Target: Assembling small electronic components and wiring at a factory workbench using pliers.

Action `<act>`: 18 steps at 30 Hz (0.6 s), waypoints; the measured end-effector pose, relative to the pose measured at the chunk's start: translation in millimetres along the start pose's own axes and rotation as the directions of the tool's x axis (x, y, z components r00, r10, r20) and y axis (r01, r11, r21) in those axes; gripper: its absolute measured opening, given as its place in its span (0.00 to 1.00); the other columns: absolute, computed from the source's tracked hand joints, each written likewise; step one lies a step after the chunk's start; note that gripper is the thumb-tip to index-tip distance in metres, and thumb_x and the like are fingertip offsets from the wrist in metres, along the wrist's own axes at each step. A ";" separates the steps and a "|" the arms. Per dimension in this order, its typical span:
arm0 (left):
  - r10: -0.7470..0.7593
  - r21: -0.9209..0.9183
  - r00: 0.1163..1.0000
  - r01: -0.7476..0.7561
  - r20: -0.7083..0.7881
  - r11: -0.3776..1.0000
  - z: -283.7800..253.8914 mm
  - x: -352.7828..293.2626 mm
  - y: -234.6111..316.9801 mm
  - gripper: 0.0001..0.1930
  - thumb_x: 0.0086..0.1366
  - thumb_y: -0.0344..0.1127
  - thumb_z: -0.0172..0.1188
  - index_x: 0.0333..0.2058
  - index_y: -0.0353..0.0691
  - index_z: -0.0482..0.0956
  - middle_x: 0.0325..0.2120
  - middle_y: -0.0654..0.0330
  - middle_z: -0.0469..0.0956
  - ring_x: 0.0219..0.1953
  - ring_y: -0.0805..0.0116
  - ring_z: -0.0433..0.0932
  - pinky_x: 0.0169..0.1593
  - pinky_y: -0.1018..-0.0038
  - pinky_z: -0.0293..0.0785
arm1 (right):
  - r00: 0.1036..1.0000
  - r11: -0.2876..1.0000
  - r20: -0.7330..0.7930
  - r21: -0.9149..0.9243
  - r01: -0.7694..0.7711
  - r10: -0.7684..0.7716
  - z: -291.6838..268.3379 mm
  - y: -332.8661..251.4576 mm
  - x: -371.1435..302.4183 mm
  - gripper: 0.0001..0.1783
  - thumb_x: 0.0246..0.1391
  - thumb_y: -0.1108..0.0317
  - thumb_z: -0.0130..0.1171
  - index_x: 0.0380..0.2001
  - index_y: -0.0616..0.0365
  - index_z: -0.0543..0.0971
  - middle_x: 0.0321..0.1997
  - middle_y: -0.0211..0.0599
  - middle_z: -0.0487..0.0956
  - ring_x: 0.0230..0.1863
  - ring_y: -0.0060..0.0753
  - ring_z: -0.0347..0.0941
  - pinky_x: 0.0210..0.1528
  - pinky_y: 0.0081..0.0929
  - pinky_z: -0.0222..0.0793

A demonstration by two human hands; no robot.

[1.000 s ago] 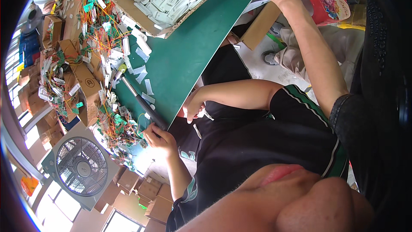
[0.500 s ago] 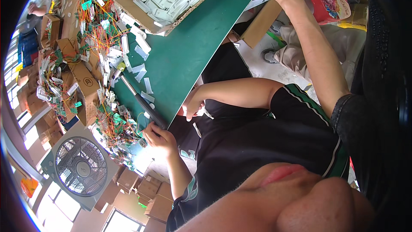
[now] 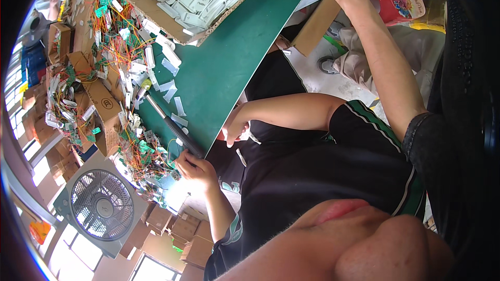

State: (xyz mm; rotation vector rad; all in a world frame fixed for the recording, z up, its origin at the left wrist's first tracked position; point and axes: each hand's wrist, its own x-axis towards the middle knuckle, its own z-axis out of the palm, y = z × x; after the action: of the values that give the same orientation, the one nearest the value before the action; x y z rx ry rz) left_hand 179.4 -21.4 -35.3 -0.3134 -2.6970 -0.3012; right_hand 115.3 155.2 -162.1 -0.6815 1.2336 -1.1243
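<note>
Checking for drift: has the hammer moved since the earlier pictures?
No, no visible shift: the hammer lies at the same place and angle on the green table, beside the same pale slips.

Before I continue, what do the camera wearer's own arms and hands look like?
The left hand and right hand are ungloved, with no wristbands visible. The forearms are bare below short black sleeves with green and white trim.
</note>
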 end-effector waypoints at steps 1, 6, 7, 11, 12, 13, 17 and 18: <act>-0.002 0.002 1.000 0.002 -0.010 1.000 0.6 0.1 -0.7 0.06 0.72 0.25 0.52 0.39 0.31 0.77 0.30 0.50 0.76 0.32 0.50 0.76 0.37 0.58 0.73 | 1.000 1.000 0.000 -0.003 -0.002 0.002 -0.1 -1.1 -0.6 0.19 0.59 0.51 0.60 0.24 0.55 0.79 0.15 0.21 0.63 0.15 0.19 0.58 0.17 0.23 0.54; 0.011 0.011 1.000 -0.011 -0.018 1.000 3.0 0.0 -0.2 0.06 0.73 0.25 0.51 0.39 0.31 0.77 0.30 0.50 0.75 0.32 0.49 0.75 0.37 0.57 0.72 | 1.000 1.000 -0.003 0.002 -0.012 0.012 -1.6 -0.6 -0.7 0.19 0.59 0.51 0.60 0.24 0.55 0.79 0.15 0.20 0.63 0.15 0.19 0.58 0.17 0.23 0.53; 0.005 0.015 1.000 -0.005 -0.009 1.000 2.7 0.0 -0.2 0.06 0.73 0.25 0.51 0.39 0.31 0.77 0.30 0.50 0.76 0.32 0.49 0.75 0.38 0.57 0.72 | 1.000 1.000 0.000 0.002 -0.008 0.008 -1.8 -0.1 -0.1 0.19 0.59 0.51 0.60 0.24 0.55 0.79 0.15 0.20 0.63 0.15 0.19 0.58 0.17 0.23 0.54; 0.007 0.013 1.000 -0.006 -0.011 1.000 2.9 -0.2 -1.3 0.06 0.72 0.25 0.51 0.39 0.30 0.77 0.30 0.49 0.76 0.32 0.48 0.75 0.38 0.56 0.72 | 1.000 1.000 -0.029 -0.004 -0.002 0.002 -0.1 -0.4 0.4 0.18 0.59 0.52 0.60 0.23 0.54 0.79 0.15 0.20 0.63 0.16 0.19 0.58 0.18 0.23 0.54; 0.007 0.013 1.000 -0.006 -0.011 1.000 2.8 -0.1 -0.7 0.06 0.72 0.25 0.51 0.39 0.30 0.77 0.30 0.49 0.76 0.32 0.48 0.75 0.38 0.56 0.72 | 1.000 1.000 -0.023 -0.003 -0.002 0.002 -0.6 -0.1 0.9 0.18 0.59 0.52 0.60 0.23 0.54 0.79 0.15 0.20 0.63 0.16 0.19 0.58 0.18 0.23 0.54; 0.009 0.018 1.000 -0.009 -0.007 1.000 2.9 0.4 0.4 0.06 0.72 0.25 0.51 0.39 0.30 0.77 0.31 0.49 0.76 0.32 0.48 0.75 0.38 0.56 0.72 | 1.000 1.000 -0.017 -0.001 -0.002 0.002 -1.0 0.3 1.3 0.18 0.59 0.53 0.60 0.23 0.54 0.79 0.15 0.20 0.63 0.16 0.19 0.59 0.18 0.23 0.55; 0.007 0.034 1.000 -0.007 -0.006 0.999 3.1 0.2 -0.2 0.06 0.72 0.25 0.50 0.39 0.29 0.77 0.30 0.48 0.76 0.32 0.47 0.75 0.38 0.55 0.72 | 0.999 1.000 -0.029 -0.012 -0.017 0.016 -0.3 -0.9 0.1 0.17 0.58 0.53 0.60 0.24 0.54 0.79 0.15 0.20 0.63 0.16 0.19 0.59 0.18 0.23 0.55; 0.007 0.034 1.000 -0.007 -0.006 0.999 3.3 0.4 0.1 0.06 0.72 0.25 0.50 0.39 0.29 0.77 0.30 0.48 0.76 0.32 0.47 0.75 0.38 0.55 0.72 | 0.999 1.000 -0.034 -0.011 -0.015 0.015 -0.2 -0.8 -0.1 0.17 0.58 0.53 0.60 0.24 0.54 0.79 0.15 0.20 0.64 0.16 0.20 0.59 0.18 0.23 0.56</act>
State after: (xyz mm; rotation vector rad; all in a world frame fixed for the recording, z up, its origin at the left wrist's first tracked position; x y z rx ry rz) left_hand 177.9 -20.3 -38.1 -0.3111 -2.6912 -0.2531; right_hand 114.9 155.0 -161.3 -0.6632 1.2729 -1.1212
